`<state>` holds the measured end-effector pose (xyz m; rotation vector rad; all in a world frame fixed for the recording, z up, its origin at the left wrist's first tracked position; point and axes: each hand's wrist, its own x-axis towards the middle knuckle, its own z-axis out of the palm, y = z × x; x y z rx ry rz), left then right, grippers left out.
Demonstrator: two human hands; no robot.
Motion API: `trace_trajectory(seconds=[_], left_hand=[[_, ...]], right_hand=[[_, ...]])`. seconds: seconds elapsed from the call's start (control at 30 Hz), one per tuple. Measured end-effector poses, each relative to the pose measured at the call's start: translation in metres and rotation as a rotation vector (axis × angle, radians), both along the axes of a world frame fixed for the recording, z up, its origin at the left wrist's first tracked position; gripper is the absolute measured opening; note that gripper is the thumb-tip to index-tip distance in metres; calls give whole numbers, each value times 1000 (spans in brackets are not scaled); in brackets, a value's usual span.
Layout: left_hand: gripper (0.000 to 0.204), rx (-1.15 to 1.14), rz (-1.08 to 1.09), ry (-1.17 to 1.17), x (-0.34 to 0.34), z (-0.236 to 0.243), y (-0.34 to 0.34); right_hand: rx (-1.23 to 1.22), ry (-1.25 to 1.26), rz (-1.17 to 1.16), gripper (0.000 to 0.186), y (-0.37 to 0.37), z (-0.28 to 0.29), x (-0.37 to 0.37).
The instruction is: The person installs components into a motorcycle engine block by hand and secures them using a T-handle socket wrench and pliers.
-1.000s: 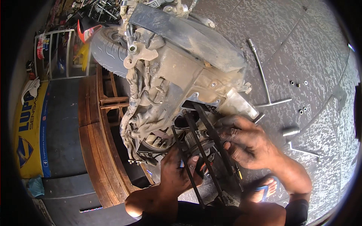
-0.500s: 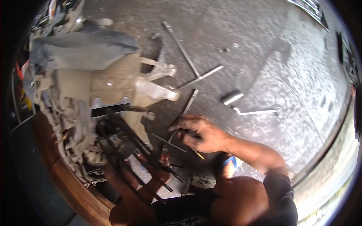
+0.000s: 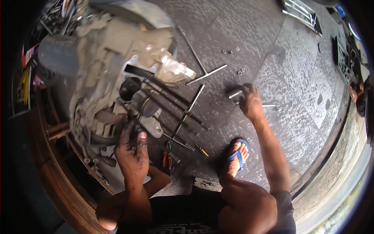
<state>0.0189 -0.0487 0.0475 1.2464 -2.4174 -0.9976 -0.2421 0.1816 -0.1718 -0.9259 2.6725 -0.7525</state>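
Note:
My left hand [image 3: 132, 154] grips a metal engine part [image 3: 152, 126] on long dark studs [image 3: 171, 99] projecting from the dusty motorcycle engine [image 3: 105, 45]. My right hand [image 3: 251, 101] reaches down to the floor with curled fingers round a short silver socket [image 3: 234, 94], beside a bent wrench [image 3: 269, 106]. Two T-handle wrenches [image 3: 196, 52] lie between my hands and farther forward, with small nuts [image 3: 240, 72] to their right.
Red-handled pliers [image 3: 165, 159], a yellow screwdriver [image 3: 202, 150] and small metal pieces lie near my sandalled foot [image 3: 237, 154]. A wooden bench [image 3: 58, 163] runs along the left. A concrete ledge [image 3: 319, 183], a metal rack [image 3: 304, 17] and a person's limb [image 3: 356, 93] are at right.
My right hand left the studs and moved right onto the socket on the floor. My left hand stays at the engine part. The view swung toward the floor.

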Motion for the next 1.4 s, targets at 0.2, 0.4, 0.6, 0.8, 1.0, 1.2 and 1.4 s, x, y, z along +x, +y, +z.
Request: trace_trajectory(seconds=[0.2,0.4,0.6,0.8,1.0,1.2,1.4], left_hand=[[45,-274,132,335,49,-19,46],[33,290,128,210,77,-59,85],[36,1056,385,448,72,-79,102],[36,788,256,718,76,-59,74],[33,933,601,1107,76,-54,48],[35,854,572,1025,73,-40,32],[31,826,486,1041,61,-39,30]], right_hand=[[207,88,274,38,4,-35,-24],[-347,-323,146,22,-27,36,72],[-339,-890,318,37,-65,133,172],[-335,-1034,461,28,-99,182,180],[-708,-967,221,36,-111,159,200],[-900,-925,-391,17,-100,122,140],[-840,-480,-8,41,-94,124,57]])
